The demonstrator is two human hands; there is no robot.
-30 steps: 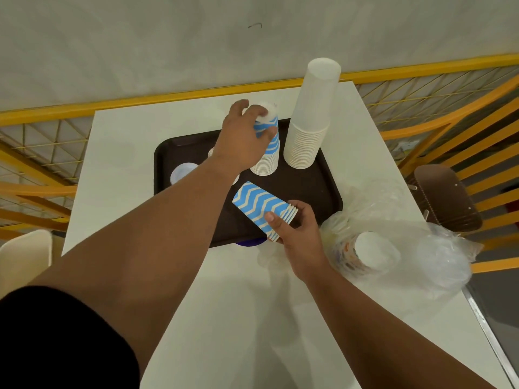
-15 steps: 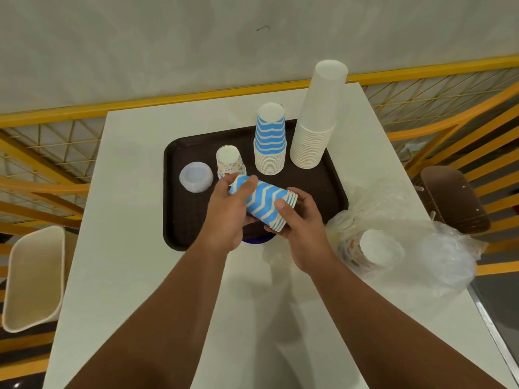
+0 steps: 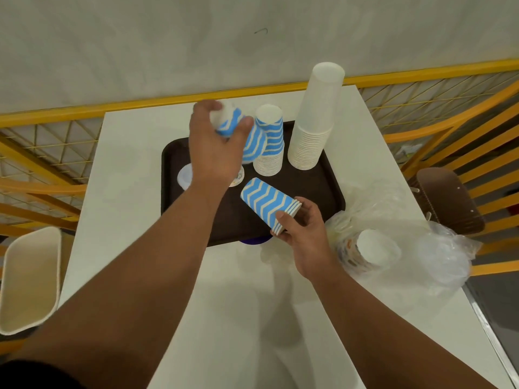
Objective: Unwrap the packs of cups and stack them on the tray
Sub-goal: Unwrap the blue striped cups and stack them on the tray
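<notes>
- A blue-striped cup is being gripped by the left hand, beside the striped stack on the tray.
- A short striped sleeve is being held by the right hand's curled fingers over the tray's near edge.

Head view: single wide-angle camera worn on the head, facing forward and steeply down, close over the white table and brown tray; forearms enter from the bottom edge
</notes>
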